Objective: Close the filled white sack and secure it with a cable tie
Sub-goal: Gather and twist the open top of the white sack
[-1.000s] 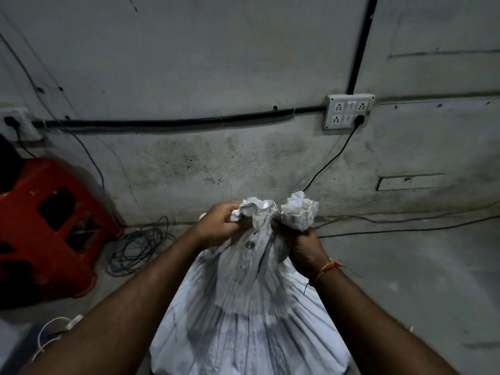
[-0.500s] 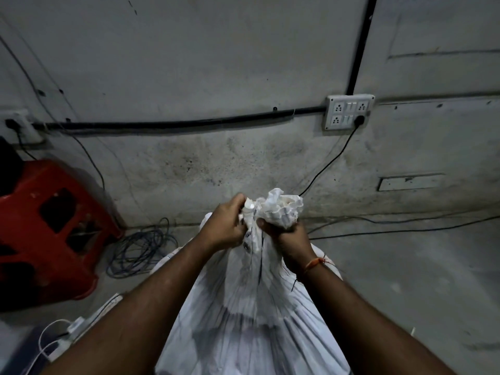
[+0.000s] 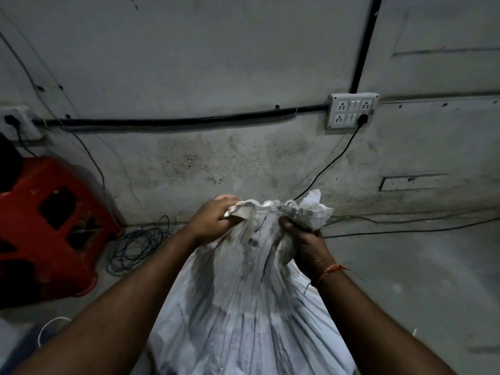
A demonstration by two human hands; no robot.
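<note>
While the sack [image 3: 243, 315] stands upright on the floor directly below the person, its long axis running from the bulging body up to the mouth, both hands grip the rim at the top. The left hand [image 3: 213, 220] is closed on the rim's left end, and the right hand [image 3: 305, 244] is closed on a crumpled bunch of fabric at the rim's right end. Between them the mouth is drawn out sideways into a short ruffled band, not gathered into one neck. That gap across the mouth is what the coming move likely turns on: the two hands sit at about the same height on the sack, one on each side of its axis, and the two bunches would have to meet over the middle before anything could go round them. The right hand already holds the larger wad, so the left looks the likelier one to carry its end across. No cable tie can be made out near the sack.
</note>
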